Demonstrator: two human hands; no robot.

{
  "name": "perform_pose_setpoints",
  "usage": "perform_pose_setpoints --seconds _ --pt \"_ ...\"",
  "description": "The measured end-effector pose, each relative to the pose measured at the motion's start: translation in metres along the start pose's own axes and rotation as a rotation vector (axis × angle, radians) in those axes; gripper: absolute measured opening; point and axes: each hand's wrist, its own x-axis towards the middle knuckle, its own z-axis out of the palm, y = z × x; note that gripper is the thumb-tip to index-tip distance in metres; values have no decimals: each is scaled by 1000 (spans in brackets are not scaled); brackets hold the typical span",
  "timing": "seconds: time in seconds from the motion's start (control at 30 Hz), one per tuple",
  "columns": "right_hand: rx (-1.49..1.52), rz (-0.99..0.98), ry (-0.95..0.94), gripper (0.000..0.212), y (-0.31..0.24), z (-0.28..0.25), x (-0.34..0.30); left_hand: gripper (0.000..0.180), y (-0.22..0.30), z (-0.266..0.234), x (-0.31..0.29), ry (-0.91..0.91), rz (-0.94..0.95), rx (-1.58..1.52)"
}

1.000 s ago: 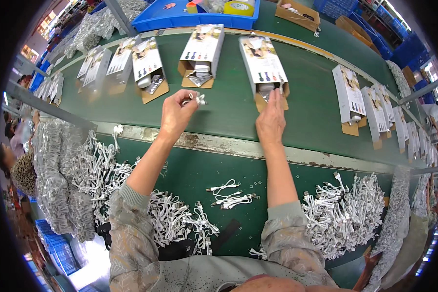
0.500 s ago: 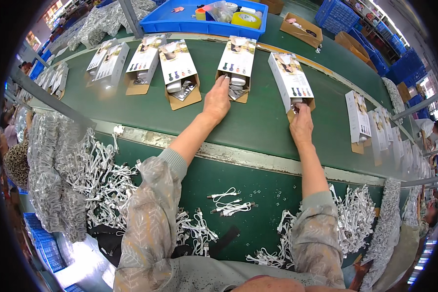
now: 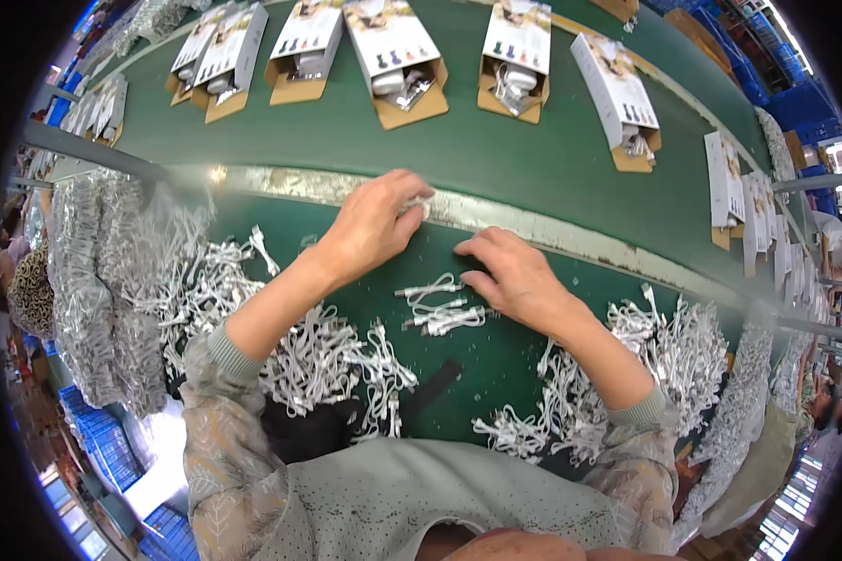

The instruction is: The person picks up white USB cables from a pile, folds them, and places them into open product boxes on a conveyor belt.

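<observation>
My left hand (image 3: pixel 372 224) is over the pale worn metal strip (image 3: pixel 496 220), fingers bent and thumb apart, with nothing I can make out held. My right hand (image 3: pixel 519 280) hovers beside a few bundled white cables (image 3: pixel 444 318), its thumb and fingers apart. Beyond them, printed white boxes stand on the green belt with their near flaps open. One box (image 3: pixel 517 37) shows a white device and a looped white cable at its mouth. The box to its right (image 3: pixel 617 89) has white cable showing in its opening. Another box (image 3: pixel 393 37) holds a white piece and a silvery packet.
Heaps of white cables lie at left (image 3: pixel 313 360) and right (image 3: pixel 669 351) on the green table (image 3: pixel 440 411). Clear plastic bags (image 3: pixel 94 290) hang at far left. A black strip (image 3: pixel 435 388) lies near my body. More boxes (image 3: pixel 725 182) stand at far right.
Both hands have drawn back from the two open boxes toward the cables on the near table. The view has tilted down, so the boxes sit higher and the blue tray is out of sight.
</observation>
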Motion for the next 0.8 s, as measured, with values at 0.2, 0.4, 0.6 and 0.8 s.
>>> perform_pose_setpoints --seconds 0.2,0.4,0.6,0.8 --pt "-55 14 19 8 1 27 -13 21 27 14 -73 -83 22 48" --pt "-62 -16 -31 20 -25 32 -19 22 10 17 -91 -137 -74 313" --pt "-193 75 -53 21 -26 30 -33 12 15 8 -76 -212 -216 37" --pt "-79 154 -123 13 -20 24 -54 12 0 -10 -42 37 -318 -24"
